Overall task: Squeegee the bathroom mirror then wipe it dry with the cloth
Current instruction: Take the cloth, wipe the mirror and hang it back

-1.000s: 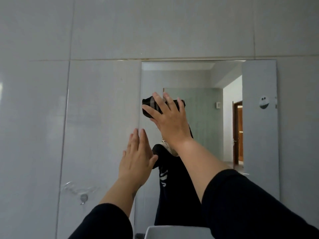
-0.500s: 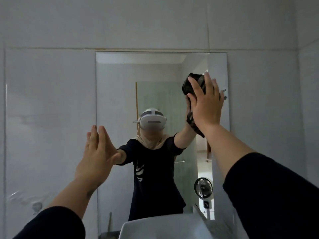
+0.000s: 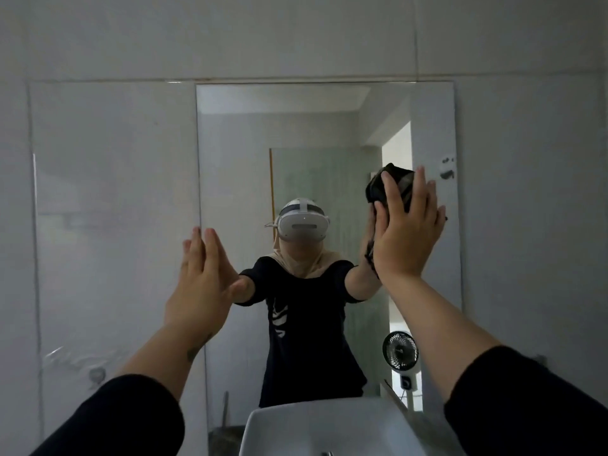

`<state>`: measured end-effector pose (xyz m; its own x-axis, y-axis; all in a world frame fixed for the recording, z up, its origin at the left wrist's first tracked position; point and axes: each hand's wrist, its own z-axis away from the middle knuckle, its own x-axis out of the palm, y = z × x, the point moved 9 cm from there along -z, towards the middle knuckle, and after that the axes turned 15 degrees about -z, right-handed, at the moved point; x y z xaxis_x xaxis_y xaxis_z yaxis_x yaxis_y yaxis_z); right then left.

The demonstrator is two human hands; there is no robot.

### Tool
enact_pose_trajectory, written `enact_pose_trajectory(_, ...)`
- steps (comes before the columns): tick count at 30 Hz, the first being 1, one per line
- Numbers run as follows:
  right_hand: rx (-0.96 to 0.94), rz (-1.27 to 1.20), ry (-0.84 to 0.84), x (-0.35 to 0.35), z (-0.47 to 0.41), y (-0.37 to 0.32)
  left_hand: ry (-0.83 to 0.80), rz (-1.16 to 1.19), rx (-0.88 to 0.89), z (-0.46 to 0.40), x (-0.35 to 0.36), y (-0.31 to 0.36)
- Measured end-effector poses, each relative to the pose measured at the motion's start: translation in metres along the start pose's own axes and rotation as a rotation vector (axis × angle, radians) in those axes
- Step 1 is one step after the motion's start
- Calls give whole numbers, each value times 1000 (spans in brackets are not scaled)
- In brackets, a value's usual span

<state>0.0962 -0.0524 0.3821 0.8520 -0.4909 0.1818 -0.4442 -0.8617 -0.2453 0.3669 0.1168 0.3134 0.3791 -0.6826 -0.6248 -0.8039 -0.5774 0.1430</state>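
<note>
Glass fills the wall ahead: the mirror (image 3: 325,133) hangs above a white sink (image 3: 329,429). No squeegee is in view, so I judge the drying step is in hand. The right hand (image 3: 406,232) presses a dark cloth (image 3: 390,185) flat against the mirror's right side, fingers spread over it. The left hand (image 3: 205,278) is open and empty, flat by the mirror's left edge. To dry well, keep the palm flat, overlap each pass, and work down into the edges. A smudge (image 3: 447,169) near the right edge needs attention.
</note>
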Motion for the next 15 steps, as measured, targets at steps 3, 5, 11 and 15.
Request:
enact_pose_trajectory(3,-94,-39,-38,19,7,-42,20,0,8,0,0,-2)
enact_pose_trajectory(5,-167,-60,-82,35,11,-73,13,14,12,2,1,-2)
enact_pose_trajectory(11,-348,-148,-209,74,20,-160,-3,61,37,8,-8,-4)
enact_pose_trajectory(15,-503,-158,-236,87,46,-206,67,5,-3,31,0,-22)
